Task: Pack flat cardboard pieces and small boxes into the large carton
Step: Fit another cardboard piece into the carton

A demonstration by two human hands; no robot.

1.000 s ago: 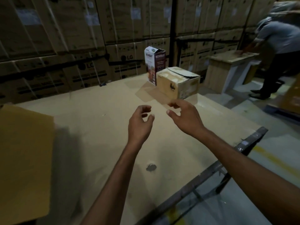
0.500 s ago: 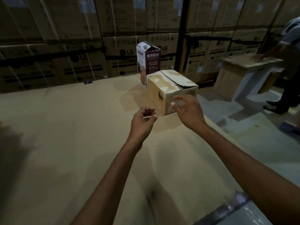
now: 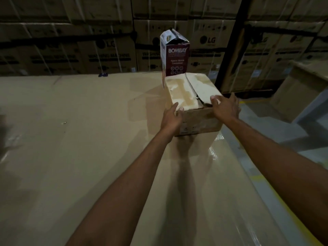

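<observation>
A small brown cardboard box [image 3: 188,93] with worn, pale top flaps sits near the right edge of a wide flat cardboard surface [image 3: 79,139]. My left hand [image 3: 171,118] is pressed against the box's near left corner, fingers over the top edge. My right hand [image 3: 226,108] clasps the near right corner, fingers on the top flap. Directly behind the box stands a tall maroon and white "BOMBAY" carton [image 3: 174,55] with its top flaps partly open.
Stacked LG washing machine cartons [image 3: 110,50] form a wall behind the surface. A dark steel post [image 3: 229,55] rises at the right. Another brown carton [image 3: 300,93] stands on the grey floor [image 3: 276,139] to the right, beyond the surface's edge.
Both hands have reached forward from mid-air and closed on the small brown box's near corners. The view has moved closer to the box.
</observation>
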